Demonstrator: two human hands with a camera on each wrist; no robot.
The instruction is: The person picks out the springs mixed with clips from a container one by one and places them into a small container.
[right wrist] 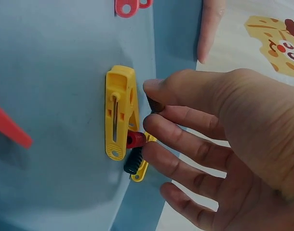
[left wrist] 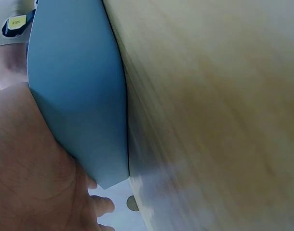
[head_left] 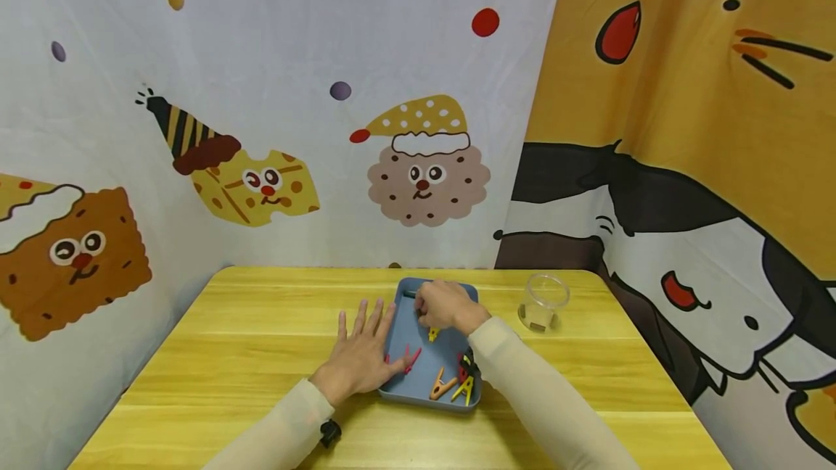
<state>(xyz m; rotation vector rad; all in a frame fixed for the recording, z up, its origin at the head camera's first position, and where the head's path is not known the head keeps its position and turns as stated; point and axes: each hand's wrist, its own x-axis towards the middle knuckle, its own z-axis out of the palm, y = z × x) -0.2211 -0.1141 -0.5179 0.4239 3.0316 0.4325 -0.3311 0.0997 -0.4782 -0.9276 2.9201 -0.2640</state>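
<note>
My left hand [head_left: 361, 354] lies with fingers spread along the left side of a blue-grey tray [head_left: 421, 385], its palm beside the tray's outer wall [left wrist: 79, 96]. Over the far part of the tray, my right hand [head_left: 447, 304] pinches a small dark ribbed piece [right wrist: 154, 104] between thumb and forefinger. Just below those fingertips are a yellow clothespin [right wrist: 117, 113], a red ribbed piece [right wrist: 135, 139] and a black ribbed piece [right wrist: 133, 161]. Near my left thumb is a pink clothespin [head_left: 411, 359]. Orange [head_left: 442, 384] and yellow [head_left: 464, 390] clothespins lie in the near end.
A clear plastic cup [head_left: 543, 303] with small brownish pieces at its bottom stands right of the tray on the wooden table [head_left: 261, 347]. Behind the table hangs a cartoon-printed curtain [head_left: 274, 42].
</note>
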